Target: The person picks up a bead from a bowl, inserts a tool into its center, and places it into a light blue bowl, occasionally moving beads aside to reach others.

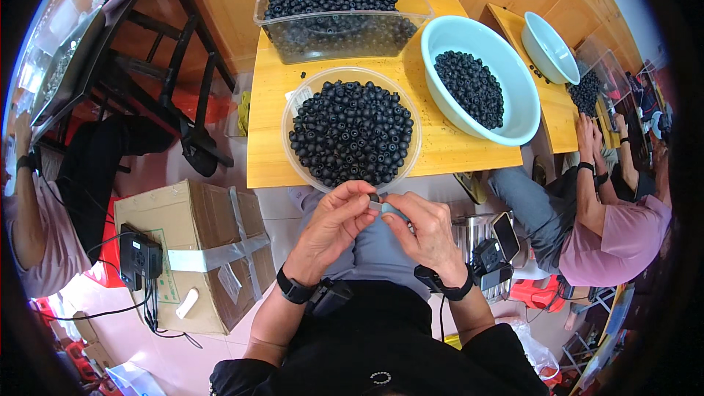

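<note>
My left hand (330, 216) pinches a small black round piece (374, 197) between thumb and fingertips. My right hand (427, 229) grips a small light-blue-handled tool (394, 211), its flat pale end touching or very close to that piece; the fingers partly cover both. Just beyond my hands, at the front edge of the yellow table (265, 165), stands a round clear tub (416, 114) heaped with black bead-like pieces (352, 132), many with a hole. To its right sits a light-blue basin (513, 73) with more of these pieces (469, 88).
A clear rectangular bin (345, 13) full of black pieces stands at the table's back. Left of my legs is a cardboard box (158, 209) with a black device (141, 258) and cables. A co-worker in pink (612, 238) sits right, near another blue basin (550, 48); another sits left.
</note>
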A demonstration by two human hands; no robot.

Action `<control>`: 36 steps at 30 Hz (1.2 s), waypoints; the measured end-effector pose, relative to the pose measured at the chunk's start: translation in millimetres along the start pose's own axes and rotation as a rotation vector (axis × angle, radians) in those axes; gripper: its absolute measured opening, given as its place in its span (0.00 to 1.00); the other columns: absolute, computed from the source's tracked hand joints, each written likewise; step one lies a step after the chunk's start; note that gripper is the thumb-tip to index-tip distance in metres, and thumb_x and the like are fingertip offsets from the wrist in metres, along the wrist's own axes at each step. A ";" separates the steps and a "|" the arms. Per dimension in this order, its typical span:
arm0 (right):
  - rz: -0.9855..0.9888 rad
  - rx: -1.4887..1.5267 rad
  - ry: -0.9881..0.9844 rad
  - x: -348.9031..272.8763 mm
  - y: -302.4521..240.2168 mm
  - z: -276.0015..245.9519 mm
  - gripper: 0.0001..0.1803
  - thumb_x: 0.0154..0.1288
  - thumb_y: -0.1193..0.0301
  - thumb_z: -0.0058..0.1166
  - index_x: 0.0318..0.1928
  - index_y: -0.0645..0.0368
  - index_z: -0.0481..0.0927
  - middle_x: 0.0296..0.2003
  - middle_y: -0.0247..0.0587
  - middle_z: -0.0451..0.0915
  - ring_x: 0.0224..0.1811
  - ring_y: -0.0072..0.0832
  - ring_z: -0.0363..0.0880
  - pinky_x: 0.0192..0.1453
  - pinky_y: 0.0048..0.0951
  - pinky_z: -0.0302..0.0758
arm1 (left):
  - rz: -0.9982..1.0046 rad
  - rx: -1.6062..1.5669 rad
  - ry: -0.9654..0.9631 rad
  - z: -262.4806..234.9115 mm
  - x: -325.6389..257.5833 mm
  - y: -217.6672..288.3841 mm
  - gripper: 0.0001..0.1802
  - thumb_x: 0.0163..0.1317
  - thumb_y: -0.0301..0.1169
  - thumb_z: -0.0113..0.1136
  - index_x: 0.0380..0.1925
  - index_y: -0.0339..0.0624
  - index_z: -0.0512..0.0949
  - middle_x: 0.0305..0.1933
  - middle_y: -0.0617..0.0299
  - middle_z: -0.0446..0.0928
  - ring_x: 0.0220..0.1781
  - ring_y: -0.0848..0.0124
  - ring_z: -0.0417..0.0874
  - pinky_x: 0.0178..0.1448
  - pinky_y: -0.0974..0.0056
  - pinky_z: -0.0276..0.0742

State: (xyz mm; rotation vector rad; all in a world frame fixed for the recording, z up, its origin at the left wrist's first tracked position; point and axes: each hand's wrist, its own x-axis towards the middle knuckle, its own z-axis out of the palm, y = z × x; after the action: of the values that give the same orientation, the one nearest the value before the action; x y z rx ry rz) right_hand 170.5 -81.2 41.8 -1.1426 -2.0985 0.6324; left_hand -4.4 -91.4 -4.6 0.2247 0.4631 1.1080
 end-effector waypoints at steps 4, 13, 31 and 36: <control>-0.014 0.006 0.000 0.1 0.2 0.2 0.09 0.58 0.72 0.61 0.39 0.59 0.80 0.26 0.41 0.78 0.22 0.41 0.78 0.23 0.35 0.71 | -0.016 -0.003 -0.029 -3.6 0.0 1.7 0.10 0.63 0.26 0.59 0.44 0.39 0.76 0.40 0.62 0.80 0.39 0.76 0.83 0.46 0.74 0.80; 0.109 0.011 0.077 5.7 35.0 -1.3 0.10 0.61 0.71 0.57 0.41 0.62 0.81 0.27 0.47 0.80 0.28 0.45 0.80 0.29 0.37 0.74 | -0.025 0.010 -0.123 -2.6 -4.7 5.1 0.09 0.63 0.25 0.59 0.43 0.38 0.75 0.39 0.60 0.80 0.36 0.76 0.81 0.42 0.72 0.79; 0.248 0.430 -0.146 4.7 1.1 -1.4 0.12 0.54 0.76 0.64 0.40 0.65 0.80 0.30 0.38 0.78 0.32 0.24 0.78 0.34 0.22 0.73 | -0.075 0.136 -0.009 1.2 -7.1 0.0 0.12 0.59 0.23 0.62 0.41 0.44 0.71 0.42 0.60 0.79 0.39 0.75 0.81 0.42 0.72 0.79; 0.382 0.778 -0.143 -1.9 6.4 7.4 0.08 0.57 0.76 0.62 0.37 0.66 0.80 0.30 0.33 0.78 0.30 0.17 0.75 0.33 0.21 0.70 | -0.149 0.098 -0.127 -11.0 -7.7 2.1 0.12 0.59 0.23 0.63 0.40 0.44 0.71 0.40 0.62 0.79 0.38 0.75 0.81 0.41 0.72 0.78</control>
State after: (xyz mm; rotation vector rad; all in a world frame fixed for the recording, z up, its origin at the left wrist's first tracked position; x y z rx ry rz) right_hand 169.2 -80.3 32.0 -1.0374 -1.4856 1.5751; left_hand -14.1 -98.0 -11.6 0.3393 0.4144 0.9206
